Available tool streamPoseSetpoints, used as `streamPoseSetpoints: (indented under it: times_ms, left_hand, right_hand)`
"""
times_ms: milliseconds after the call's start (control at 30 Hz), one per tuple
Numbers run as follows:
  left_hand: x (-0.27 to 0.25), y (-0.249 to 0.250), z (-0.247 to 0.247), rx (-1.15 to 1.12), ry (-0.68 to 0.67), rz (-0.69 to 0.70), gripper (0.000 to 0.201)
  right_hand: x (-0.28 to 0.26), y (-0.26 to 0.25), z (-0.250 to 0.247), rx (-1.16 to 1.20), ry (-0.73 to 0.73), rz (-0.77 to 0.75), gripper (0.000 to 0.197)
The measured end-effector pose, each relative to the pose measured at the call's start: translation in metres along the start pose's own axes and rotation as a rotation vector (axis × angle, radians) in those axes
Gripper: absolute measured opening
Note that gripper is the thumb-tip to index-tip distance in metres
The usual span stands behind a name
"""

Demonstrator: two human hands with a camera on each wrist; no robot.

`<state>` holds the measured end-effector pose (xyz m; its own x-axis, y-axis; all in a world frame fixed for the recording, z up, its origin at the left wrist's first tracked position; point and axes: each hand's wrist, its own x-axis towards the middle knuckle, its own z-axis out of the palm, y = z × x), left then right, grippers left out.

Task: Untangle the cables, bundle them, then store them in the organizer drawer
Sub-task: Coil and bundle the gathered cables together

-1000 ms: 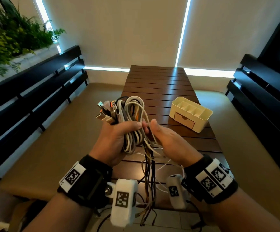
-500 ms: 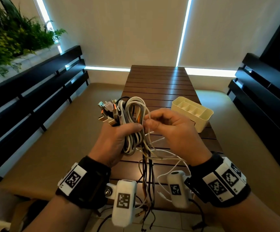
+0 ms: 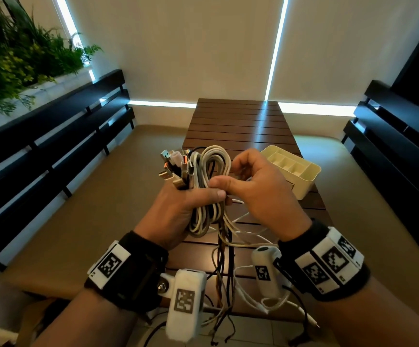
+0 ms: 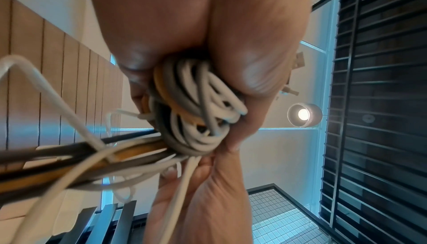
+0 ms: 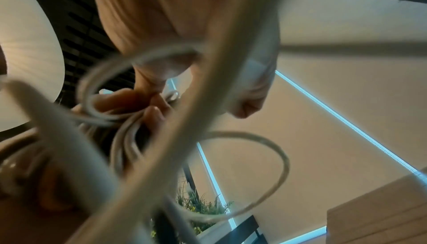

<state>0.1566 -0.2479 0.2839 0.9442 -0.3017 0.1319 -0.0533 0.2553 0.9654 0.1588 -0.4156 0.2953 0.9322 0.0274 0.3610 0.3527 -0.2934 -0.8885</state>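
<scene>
— What's nearest to you?

— Loose cable ends hanging from my hands, over the near edge of the table and below it. White, black and brown strands, mixed.

— And the left hand?

— My left hand is clenched around the bundle of cables, thumb across the front. The left wrist view shows the folded loops squeezed between thumb and fingers, white, grey and one orange-tan strand. The plugs stick up and to the left above my fist.

— The right hand?

— My right hand is just beside the left, touching the bundle. Its fingers are curled and its thumb and forefinger pinch a thin white cable by the loops. The right wrist picture is blurred, so I can't tell which strand goes where.

— Where is the organizer?

— The cream organizer stands on the table behind my right hand, at the right edge, partly hidden. Its top compartments are open; the drawer front is hidden by my hand.

— Beyond that?

— The far half of the table, slatted dark wood, then pale blinds. Dark benches on both sides, green plants at the far left.
</scene>
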Motion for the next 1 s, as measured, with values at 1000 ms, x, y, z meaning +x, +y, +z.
streamPoseSetpoints:
  times_ms: [1000]
  left_hand:
    - [0.002,0.009,-0.035,-0.153,0.096,0.104,0.016]
  right_hand:
    - [0.007,0.044,-0.024,0.018,0.161,0.332,0.015]
